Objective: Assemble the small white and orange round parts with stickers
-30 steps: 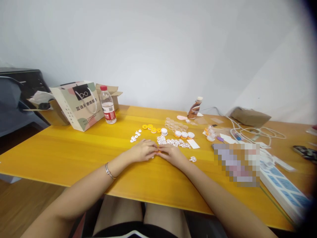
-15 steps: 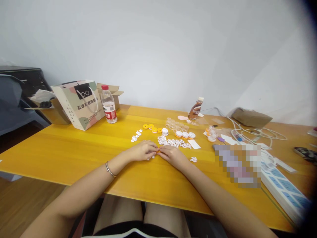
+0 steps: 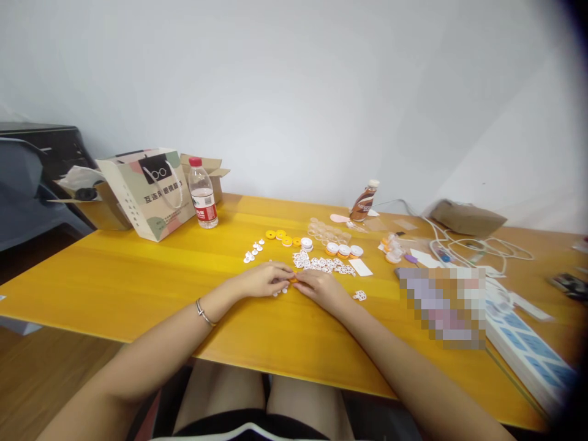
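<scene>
My left hand (image 3: 267,280) and my right hand (image 3: 320,286) meet at the fingertips low over the table. Between them they grip a small orange disc (image 3: 294,278), mostly covered by the fingers. Small white round pieces (image 3: 284,291) lie just under my left fingertips. Beyond the hands is a pile of white cut-out pieces (image 3: 321,264). Several yellow rings (image 3: 283,239) stand in a row behind, beside white discs (image 3: 306,244). White-and-orange round pieces (image 3: 343,251) sit to the right. White pegged pieces (image 3: 253,252) are grouped to the left.
A paper bag (image 3: 154,199) and a water bottle (image 3: 203,195) stand at the back left. A brown drink bottle (image 3: 364,201) is at the back right. White cables (image 3: 459,242) and a long white-and-blue strip (image 3: 528,349) lie along the right. A clear tray (image 3: 328,231) rests mid-table.
</scene>
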Action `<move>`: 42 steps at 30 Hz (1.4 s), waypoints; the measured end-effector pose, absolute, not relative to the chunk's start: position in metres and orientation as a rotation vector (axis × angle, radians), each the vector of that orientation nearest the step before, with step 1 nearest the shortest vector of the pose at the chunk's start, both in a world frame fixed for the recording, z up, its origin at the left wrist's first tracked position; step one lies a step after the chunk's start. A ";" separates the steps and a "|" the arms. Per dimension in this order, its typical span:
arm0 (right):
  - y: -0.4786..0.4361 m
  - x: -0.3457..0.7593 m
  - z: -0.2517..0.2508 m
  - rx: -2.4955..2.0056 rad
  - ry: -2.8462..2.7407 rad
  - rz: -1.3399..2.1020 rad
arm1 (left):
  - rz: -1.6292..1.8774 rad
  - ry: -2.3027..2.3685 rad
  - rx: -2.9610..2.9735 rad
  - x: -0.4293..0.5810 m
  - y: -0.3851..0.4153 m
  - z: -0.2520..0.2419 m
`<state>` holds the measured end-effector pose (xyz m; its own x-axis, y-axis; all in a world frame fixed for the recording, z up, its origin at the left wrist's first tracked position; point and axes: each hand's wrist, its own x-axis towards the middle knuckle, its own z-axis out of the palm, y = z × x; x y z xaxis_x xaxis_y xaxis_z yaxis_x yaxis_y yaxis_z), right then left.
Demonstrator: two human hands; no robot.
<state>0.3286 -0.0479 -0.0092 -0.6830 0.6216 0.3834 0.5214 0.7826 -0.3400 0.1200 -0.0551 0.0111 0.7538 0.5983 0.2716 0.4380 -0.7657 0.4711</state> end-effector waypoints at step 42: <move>-0.050 0.327 0.001 -0.808 -2.458 0.333 | 0.702 1.096 2.572 0.143 -0.047 0.003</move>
